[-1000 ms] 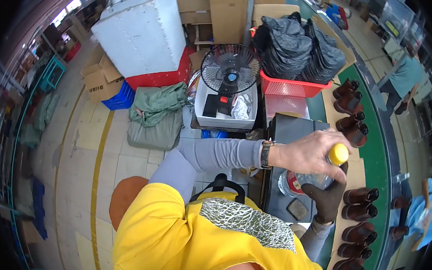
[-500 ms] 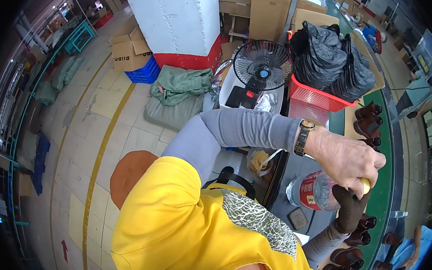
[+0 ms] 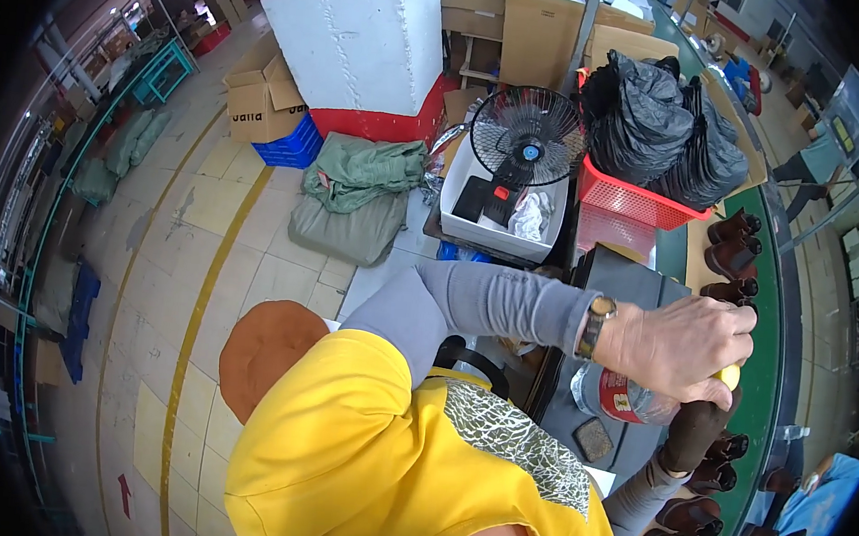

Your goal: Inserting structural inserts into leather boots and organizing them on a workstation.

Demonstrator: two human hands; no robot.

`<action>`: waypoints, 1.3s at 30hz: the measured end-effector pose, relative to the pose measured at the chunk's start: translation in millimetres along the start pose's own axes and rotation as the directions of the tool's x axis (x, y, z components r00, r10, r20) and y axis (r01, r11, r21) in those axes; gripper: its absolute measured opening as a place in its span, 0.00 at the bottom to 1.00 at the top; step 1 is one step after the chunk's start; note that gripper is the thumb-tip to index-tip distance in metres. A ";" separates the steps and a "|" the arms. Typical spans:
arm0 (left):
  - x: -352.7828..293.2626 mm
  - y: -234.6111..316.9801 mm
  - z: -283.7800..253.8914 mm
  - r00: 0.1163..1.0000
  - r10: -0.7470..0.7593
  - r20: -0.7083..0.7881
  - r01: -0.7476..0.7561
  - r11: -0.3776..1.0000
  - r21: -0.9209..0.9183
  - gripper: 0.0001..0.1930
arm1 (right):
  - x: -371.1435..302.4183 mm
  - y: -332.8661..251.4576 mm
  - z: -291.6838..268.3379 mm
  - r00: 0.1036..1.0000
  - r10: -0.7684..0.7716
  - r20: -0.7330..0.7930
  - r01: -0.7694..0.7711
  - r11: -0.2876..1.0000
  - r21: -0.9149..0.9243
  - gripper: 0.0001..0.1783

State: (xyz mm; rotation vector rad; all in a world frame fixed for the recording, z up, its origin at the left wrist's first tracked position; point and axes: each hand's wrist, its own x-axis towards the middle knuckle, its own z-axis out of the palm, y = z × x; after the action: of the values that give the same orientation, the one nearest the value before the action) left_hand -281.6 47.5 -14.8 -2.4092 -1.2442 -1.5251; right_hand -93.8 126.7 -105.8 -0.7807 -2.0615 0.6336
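Note:
My left hand (image 3: 683, 347), with a watch (image 3: 597, 327) at the wrist, is closed around a small yellow piece (image 3: 729, 377); most of that piece is hidden by the fingers. Directly below, a dark brown covering (image 3: 697, 431) encloses my right hand beyond its grey sleeve. It looks like a glove, though a brown shoe is possible, and the fingers cannot be made out. Both hands meet at the yellow piece. A large clear bottle (image 3: 590, 389) with a red label lies just left of them, partly hidden. Near it, a small grey-brown block (image 3: 594, 438) rests on a dark surface (image 3: 638, 273).
Brown shoes (image 3: 691, 517) line the green belt (image 3: 762, 331) on the right. Ahead stand a red basket (image 3: 643, 208) of black bags (image 3: 640, 108), a fan (image 3: 526, 140) and a white bin (image 3: 501, 241). A round brown stool (image 3: 269, 356) is at left.
My left hand has shifted slightly down and left, covering more of the bottle's top. The yellow piece sits a little lower. The whole view has shifted slightly.

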 end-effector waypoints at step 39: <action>21.2 -2.3 -43.1 0.850 0.277 0.447 -0.255 0.961 -0.110 0.20 | 14.5 -46.0 16.0 1.000 0.013 0.007 -0.014 0.979 0.205 0.29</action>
State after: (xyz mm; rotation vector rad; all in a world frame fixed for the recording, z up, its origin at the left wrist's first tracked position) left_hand -311.1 44.0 23.1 -2.9334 -0.8633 -0.9480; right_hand -127.7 103.2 -76.1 -0.6738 -1.9596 0.8426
